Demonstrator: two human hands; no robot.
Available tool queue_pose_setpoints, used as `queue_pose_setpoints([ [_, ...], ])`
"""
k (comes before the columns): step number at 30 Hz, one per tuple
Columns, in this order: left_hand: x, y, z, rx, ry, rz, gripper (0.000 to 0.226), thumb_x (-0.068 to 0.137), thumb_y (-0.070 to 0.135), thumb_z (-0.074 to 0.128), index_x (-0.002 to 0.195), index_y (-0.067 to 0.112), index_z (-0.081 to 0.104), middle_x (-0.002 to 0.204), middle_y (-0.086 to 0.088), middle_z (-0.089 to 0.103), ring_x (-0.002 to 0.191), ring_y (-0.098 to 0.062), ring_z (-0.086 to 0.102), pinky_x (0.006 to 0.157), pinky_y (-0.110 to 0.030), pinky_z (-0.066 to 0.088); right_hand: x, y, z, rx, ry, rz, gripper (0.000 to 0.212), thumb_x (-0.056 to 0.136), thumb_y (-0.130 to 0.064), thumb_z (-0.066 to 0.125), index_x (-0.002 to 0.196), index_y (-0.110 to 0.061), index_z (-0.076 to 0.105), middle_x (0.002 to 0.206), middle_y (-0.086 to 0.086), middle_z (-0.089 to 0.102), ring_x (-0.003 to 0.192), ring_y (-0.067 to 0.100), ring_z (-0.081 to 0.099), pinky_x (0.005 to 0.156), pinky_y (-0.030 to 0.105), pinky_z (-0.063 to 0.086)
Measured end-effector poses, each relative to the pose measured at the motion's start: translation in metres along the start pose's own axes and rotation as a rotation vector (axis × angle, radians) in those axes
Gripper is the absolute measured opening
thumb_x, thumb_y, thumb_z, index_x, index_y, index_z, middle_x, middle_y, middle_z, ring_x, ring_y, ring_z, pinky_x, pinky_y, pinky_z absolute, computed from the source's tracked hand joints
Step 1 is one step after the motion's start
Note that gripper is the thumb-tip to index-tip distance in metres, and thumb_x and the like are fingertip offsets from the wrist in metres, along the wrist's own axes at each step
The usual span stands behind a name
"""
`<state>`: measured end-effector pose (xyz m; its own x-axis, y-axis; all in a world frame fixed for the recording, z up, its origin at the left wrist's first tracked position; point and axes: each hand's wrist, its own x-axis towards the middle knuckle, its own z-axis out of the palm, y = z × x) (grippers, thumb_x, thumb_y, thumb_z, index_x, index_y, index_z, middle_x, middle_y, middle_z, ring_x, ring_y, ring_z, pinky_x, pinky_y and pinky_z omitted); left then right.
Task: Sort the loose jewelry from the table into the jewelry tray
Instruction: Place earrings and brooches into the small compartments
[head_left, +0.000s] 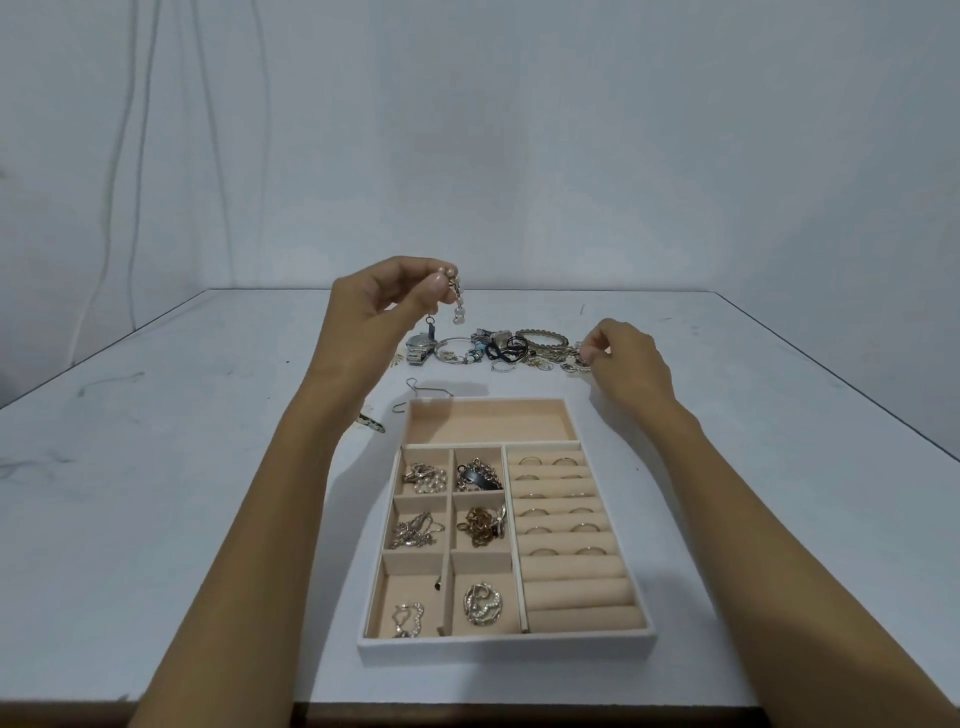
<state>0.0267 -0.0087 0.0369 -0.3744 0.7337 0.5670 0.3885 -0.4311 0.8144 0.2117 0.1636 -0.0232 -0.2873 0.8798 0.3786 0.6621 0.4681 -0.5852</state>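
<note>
Your left hand (389, 299) is raised in the middle of the frame, a little left of centre, above the far part of the table (156, 467). Its thumb and forefinger are pinched on the top of a pearl-beaded piece (458, 309), which hangs straight down from your fingertips, clear of the table. A short strand ending in a dark ring dangles beside it, just above the watch (418, 347).

Your right hand (626, 361) is lower, right of centre, at the right end of the loose pile (498, 349). Its fingers are curled, and the thumb and forefinger tips meet right at the outermost gold bits. I cannot tell whether they actually grip one.

The pile lies in a row across the middle of the frame, beyond the tray. The watch is at its left end with a thin hoop beside it, dark and blue bits are in the middle, and a beaded gold bangle (542, 338) lies toward the right. A bent wire hook (415, 385) lies just beyond the tray's upper left corner, and a small gold piece (371, 423) shows at the edge of your left forearm.

The jewelry tray (504, 648) sits in the lower centre, between your forearms. Its six small compartments on the left hold chains and brooch-like pieces, one to each. The ring rolls (571, 571) on the right carry several rings (530, 461) in their upper rows. A wide compartment runs across the tray's top end.
</note>
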Motion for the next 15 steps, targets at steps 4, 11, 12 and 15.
queue_pose_setpoints([
  [4, -0.016, 0.002, -0.008, -0.021, -0.093, -0.039, 0.010, 0.090, 0.017, 0.061, 0.096, 0.018, 0.070, 0.077, 0.010, 0.070, 0.076, 0.000, 0.061, 0.068, -0.009, 0.045, -0.004, -0.019, -0.004, 0.422, 0.007, 0.075, 0.014, 0.093, -0.003, 0.045, 0.088, -0.011, 0.054, 0.092, 0.004, 0.065, 0.080, 0.015, 0.058, 0.067, 0.029, 0.046],
  [11, -0.039, 0.000, -0.025, -0.063, -0.126, -0.105, 0.017, 0.085, 0.022, 0.062, 0.099, 0.014, 0.069, 0.078, 0.007, 0.071, 0.077, -0.007, 0.061, 0.070, -0.018, 0.046, -0.021, -0.048, -0.016, 0.798, -0.065, 0.085, 0.020, 0.097, -0.003, 0.045, 0.081, -0.012, 0.052, 0.075, 0.008, 0.064, 0.061, 0.018, 0.059, 0.051, 0.024, 0.050],
  [12, -0.041, 0.000, -0.027, -0.070, -0.130, -0.109, 0.018, 0.085, 0.022, 0.062, 0.099, 0.013, 0.069, 0.078, 0.007, 0.070, 0.077, -0.007, 0.061, 0.070, -0.018, 0.046, -0.023, -0.048, -0.016, 0.789, -0.056, 0.068, 0.021, 0.096, -0.002, 0.045, 0.080, -0.012, 0.052, 0.074, 0.008, 0.063, 0.060, 0.019, 0.058, 0.051, 0.026, 0.049],
  [15, -0.051, 0.000, -0.029, -0.083, -0.154, -0.122, 0.018, 0.083, 0.021, 0.062, 0.098, 0.012, 0.069, 0.078, 0.005, 0.070, 0.076, -0.007, 0.061, 0.071, -0.017, 0.048, -0.027, -0.048, -0.016, 0.721, -0.015, -0.004, 0.023, 0.095, -0.001, 0.048, 0.078, -0.015, 0.055, 0.070, 0.005, 0.063, 0.055, 0.016, 0.056, 0.051, 0.027, 0.046],
])
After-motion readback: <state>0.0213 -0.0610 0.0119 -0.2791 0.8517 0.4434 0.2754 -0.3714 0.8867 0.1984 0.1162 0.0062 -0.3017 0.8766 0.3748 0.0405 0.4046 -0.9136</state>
